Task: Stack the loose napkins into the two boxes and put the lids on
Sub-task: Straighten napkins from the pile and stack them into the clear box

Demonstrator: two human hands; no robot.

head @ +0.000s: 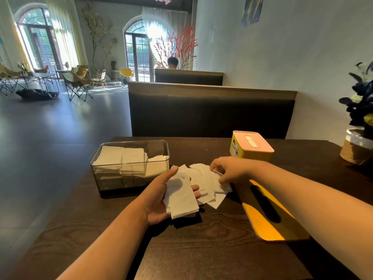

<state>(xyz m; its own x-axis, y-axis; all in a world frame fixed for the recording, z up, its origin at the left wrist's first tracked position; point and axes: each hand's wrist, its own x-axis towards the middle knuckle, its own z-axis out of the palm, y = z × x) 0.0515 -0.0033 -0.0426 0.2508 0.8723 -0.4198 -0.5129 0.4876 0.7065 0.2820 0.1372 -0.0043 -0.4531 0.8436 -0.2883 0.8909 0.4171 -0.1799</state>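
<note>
Your left grip (161, 199) lies palm up just above the surface (201, 249), thumb pinning a small stack of folded napkins (181, 199) that rests across the palm and fingers. Your right grip (232, 170) is closed in a pinch on the far edge of the loose napkins (210, 182), which fan out on the surface between both grips. The clear box (129, 164), part filled, stands just left of them, the slotted lid (262, 229) lies under your right forearm, and the yellow box (252, 146) stands beyond, lidded.

**Head-worn wide-angle view, one camera**
It looks forward and down from above the table's (201, 249) near edge toward the far edge and the bench (210, 114) beyond, close over the tabletop.
</note>
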